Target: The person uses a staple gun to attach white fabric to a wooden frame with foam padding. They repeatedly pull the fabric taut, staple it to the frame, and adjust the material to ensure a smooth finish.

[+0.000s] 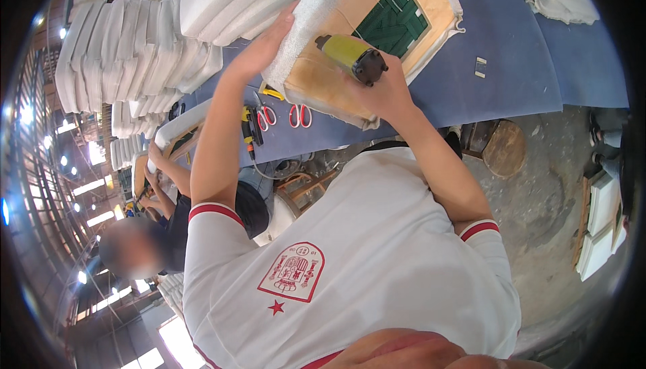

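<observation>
An upholstered chair seat point(323, 83) lies tilted on the blue-covered table, its wooden underside up and white fabric wrapped round its edges. Green woven webbing point(393, 19) shows through the square opening in its middle. My left hand point(269, 42) grips the seat's padded left edge, fingers along the fabric side. In my right hand point(387, 93) is a yellow-green and black staple gun point(350, 56), held over the wood near the opening. Its nose and the fingers wrapped round its handle are partly hidden.
Tall stacks of white padded seats point(134, 52) stand at the left. Two red-handled scissors point(299, 114), a yellow cutter point(271, 93) and another air tool point(247, 126) with a hose lie by the table's near edge. A co-worker point(215, 211) works at the left. A round wooden stool point(505, 148) stands right.
</observation>
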Demonstrator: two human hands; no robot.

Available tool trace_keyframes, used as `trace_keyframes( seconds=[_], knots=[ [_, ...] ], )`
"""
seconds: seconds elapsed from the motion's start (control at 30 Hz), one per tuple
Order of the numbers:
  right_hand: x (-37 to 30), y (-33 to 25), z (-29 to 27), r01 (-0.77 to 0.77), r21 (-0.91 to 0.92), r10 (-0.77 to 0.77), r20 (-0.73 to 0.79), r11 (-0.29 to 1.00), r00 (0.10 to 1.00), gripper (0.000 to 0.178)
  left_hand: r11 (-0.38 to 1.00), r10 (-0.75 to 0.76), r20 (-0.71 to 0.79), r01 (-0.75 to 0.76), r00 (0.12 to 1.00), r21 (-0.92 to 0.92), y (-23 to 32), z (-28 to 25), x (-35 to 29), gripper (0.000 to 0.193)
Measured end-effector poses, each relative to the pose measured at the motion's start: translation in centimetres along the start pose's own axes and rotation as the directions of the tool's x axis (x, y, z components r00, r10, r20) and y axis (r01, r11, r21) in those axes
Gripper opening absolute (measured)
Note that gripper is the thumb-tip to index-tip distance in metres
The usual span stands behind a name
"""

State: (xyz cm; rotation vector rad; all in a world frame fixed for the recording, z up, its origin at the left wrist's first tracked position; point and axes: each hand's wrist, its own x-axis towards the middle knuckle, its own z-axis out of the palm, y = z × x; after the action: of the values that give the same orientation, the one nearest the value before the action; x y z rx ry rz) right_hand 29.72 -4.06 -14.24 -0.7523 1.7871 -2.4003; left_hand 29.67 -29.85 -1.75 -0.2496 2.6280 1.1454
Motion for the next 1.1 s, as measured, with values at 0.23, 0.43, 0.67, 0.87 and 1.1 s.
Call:
trace_keyframes(
  seconds=[0.23,0.43,0.67,0.87,1.1],
  knots=[
    [0.5,0.4,1.0,-0.056,-0.084,0.057,0.011,0.995,0.998,0.056,0.905,0.236,-0.048,-0.202,0.970,0.375,-1.4,1.3,-1.5,0.073],
    [0.3,-0.3,1.7,-0.070,-0.050,0.068,-0.045,0.996,0.997,0.057,0.868,0.261,-0.035,-0.219,0.965,0.446,-0.4,1.4,-2.2,0.080],
    [0.1,-0.3,2.4,-0.014,-0.018,0.015,0.017,1.000,1.000,0.063,0.892,0.211,-0.051,-0.171,0.976,0.418,0.6,2.0,-3.1,0.096],
    [-0.3,-1.5,2.1,-0.105,-0.019,0.106,0.106,0.994,0.989,0.056,0.895,0.158,-0.059,-0.118,0.986,0.430,1.2,2.2,-3.2,0.107],
    [-0.8,-2.7,2.8,-0.024,0.010,0.023,0.111,1.000,0.994,0.063,0.884,0.105,-0.045,-0.073,0.993,0.462,1.4,2.5,-3.5,0.117]
  ],
)
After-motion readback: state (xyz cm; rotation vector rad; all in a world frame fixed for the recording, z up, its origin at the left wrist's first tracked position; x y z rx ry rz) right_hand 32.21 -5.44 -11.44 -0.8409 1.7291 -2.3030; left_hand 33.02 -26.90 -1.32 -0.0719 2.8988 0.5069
